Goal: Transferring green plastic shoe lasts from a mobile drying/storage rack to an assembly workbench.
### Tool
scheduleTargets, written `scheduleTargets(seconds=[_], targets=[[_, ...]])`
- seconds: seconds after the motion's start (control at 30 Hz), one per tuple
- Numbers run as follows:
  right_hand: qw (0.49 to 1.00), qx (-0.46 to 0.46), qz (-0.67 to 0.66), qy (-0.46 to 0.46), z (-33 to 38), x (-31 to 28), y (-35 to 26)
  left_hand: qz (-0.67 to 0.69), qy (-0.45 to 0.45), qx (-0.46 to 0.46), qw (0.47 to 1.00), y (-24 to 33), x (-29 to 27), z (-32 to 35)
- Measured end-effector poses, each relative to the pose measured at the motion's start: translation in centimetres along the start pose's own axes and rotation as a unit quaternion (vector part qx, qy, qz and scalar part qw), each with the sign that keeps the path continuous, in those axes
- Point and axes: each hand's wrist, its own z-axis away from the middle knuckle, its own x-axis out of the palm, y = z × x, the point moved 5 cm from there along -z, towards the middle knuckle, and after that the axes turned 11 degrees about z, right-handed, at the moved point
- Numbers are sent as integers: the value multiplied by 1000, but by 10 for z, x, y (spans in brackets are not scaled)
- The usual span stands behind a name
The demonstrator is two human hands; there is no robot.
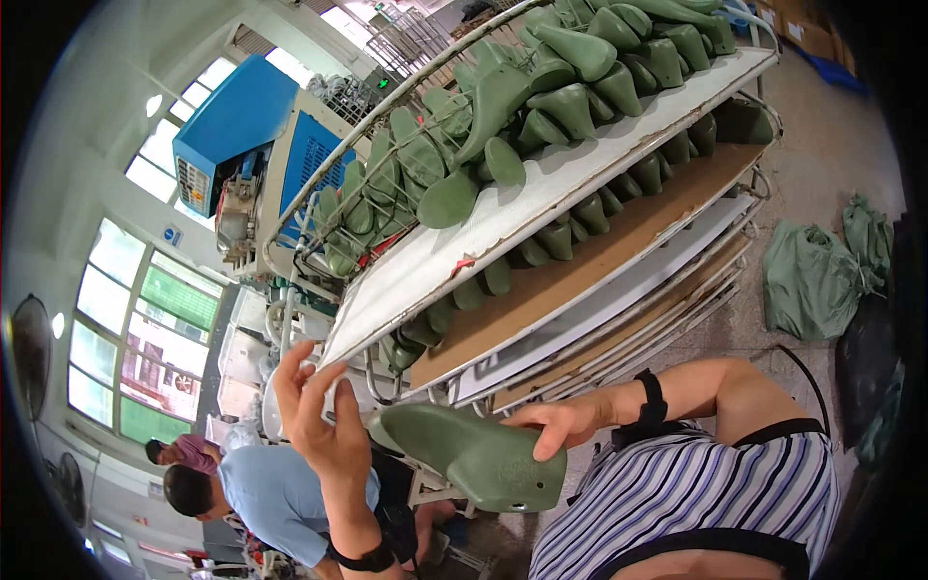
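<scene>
My right hand (568, 421) grips a green shoe last (474, 452) by its thick heel end, thumb over the top. The last lies tilted, its narrow toe pointing left toward my other hand. My left hand (327, 425) is raised with fingers apart and nothing in it, just left of the toe. Its fingertips are close to the near corner of a rack's white top shelf (541, 193); whether they touch, I cannot tell. Several green shoe lasts (498, 106) lie heaped along the far side of that shelf.
Lower rack shelves (580, 300) hold more lasts. Green sacks (817, 280) sit on the floor at right. A blue-and-cream machine (242, 135) stands behind the rack. At lower left a person in a light blue shirt (280, 493) bends forward, with another person (193, 452) beyond.
</scene>
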Motion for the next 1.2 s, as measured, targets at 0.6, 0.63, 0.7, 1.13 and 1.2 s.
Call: scheduleTargets(seconds=[0.6, 0.63, 0.7, 1.13, 1.2], targets=[[955, 142, 225, 131, 125, -100, -2, -156, -401, 416, 801, -48, 325, -144], [932, 171, 299, 113, 129, -101, -2, -154, -357, 462, 797, -48, 331, -144], [904, 213, 365, 58, 129, -92, 7, -157, -314, 486, 800, -49, 337, -145], [925, 273, 258, 59, 89, -107, 64, 163, 5, -82, 983, -32, 33, -104], [920, 301, 251, 34, 81, -97, 76, 178, 128, -163, 962, -22, -30, -39]])
